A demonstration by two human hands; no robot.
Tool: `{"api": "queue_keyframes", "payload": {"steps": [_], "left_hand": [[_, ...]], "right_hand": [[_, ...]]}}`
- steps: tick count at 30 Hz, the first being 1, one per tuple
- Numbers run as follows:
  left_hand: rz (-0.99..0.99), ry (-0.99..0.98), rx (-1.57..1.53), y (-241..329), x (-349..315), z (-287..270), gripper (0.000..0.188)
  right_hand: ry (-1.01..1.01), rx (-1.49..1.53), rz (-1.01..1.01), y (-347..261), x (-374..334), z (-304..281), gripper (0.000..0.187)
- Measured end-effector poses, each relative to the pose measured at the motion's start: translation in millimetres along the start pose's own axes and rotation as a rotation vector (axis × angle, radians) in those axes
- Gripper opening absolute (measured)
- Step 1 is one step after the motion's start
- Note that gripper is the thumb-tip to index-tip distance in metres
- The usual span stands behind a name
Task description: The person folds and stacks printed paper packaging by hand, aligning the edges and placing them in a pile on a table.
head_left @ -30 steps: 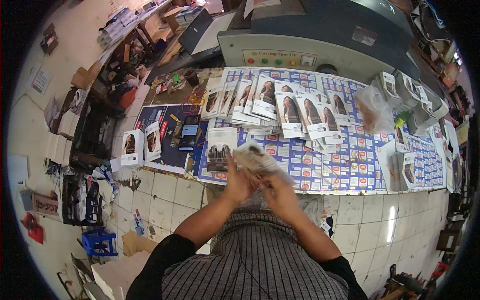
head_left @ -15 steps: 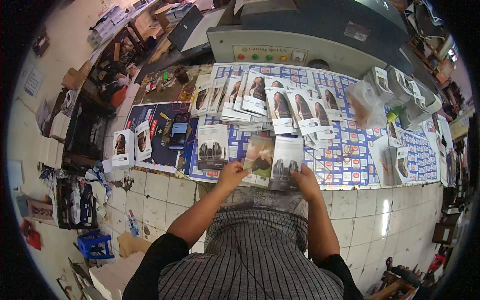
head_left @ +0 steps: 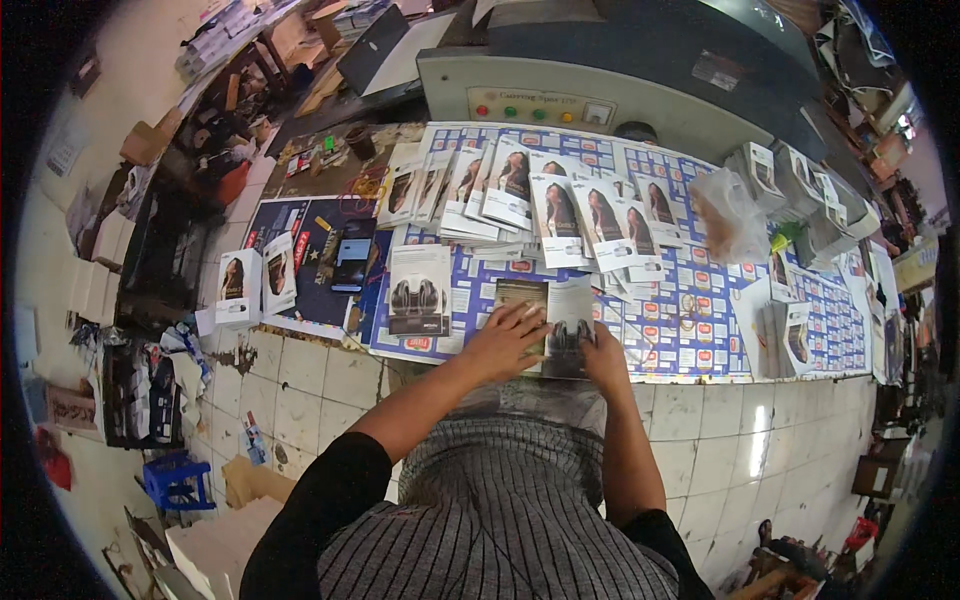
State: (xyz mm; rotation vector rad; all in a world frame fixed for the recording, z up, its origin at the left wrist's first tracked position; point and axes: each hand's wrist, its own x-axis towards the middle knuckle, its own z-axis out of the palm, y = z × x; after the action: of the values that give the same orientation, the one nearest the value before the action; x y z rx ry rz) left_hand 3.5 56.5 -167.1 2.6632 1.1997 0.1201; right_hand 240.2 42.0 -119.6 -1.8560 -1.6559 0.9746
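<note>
A leaflet (head_left: pixel 570 303) lies unfolded at the table's near edge, with a brownish-green panel on the left and a grey headphone picture on the right. My left hand (head_left: pixel 507 342) rests on the left panel, its fingers stretched out flat and covering much of it. At the right edge my right hand (head_left: pixel 606 360) pinches the leaflet near its lower corner. A small stack of headphone leaflets (head_left: pixel 420 268) sits to the left of my left hand. Beyond both hands are overlapping piles of white leaflets (head_left: pixel 513 190) with a long-haired person on the front.
A phone (head_left: pixel 351 265) lies on a dark board at the left, beside two upright leaflet stacks (head_left: pixel 239 290). To the right are a clear plastic bag (head_left: pixel 733 215) and more bundles (head_left: pixel 800 175). A grey machine with coloured buttons (head_left: pixel 540 105) borders the table's far side.
My left hand has moved right and flattened over the left panel; before, it held that panel by its left edge. My right hand stays at the right edge.
</note>
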Motion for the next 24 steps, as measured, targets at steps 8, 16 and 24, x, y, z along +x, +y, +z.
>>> {"api": "queue_keyframes", "payload": {"steps": [8, 16, 24], "left_hand": [[-0.021, -0.167, 0.076, 12, 6, -16, 0.076], [-0.018, -0.196, 0.019, -7, 7, 5, 0.09], [-0.316, 0.215, 0.088, -33, -31, -18, 0.056]], "right_hand": [[-0.204, 0.592, 0.074, 7, -8, -2, 0.04], [-0.042, -0.273, -0.622, 7, 8, 36, 0.048], [-0.027, -0.424, -0.637, 16, 10, 43, 0.054]]}}
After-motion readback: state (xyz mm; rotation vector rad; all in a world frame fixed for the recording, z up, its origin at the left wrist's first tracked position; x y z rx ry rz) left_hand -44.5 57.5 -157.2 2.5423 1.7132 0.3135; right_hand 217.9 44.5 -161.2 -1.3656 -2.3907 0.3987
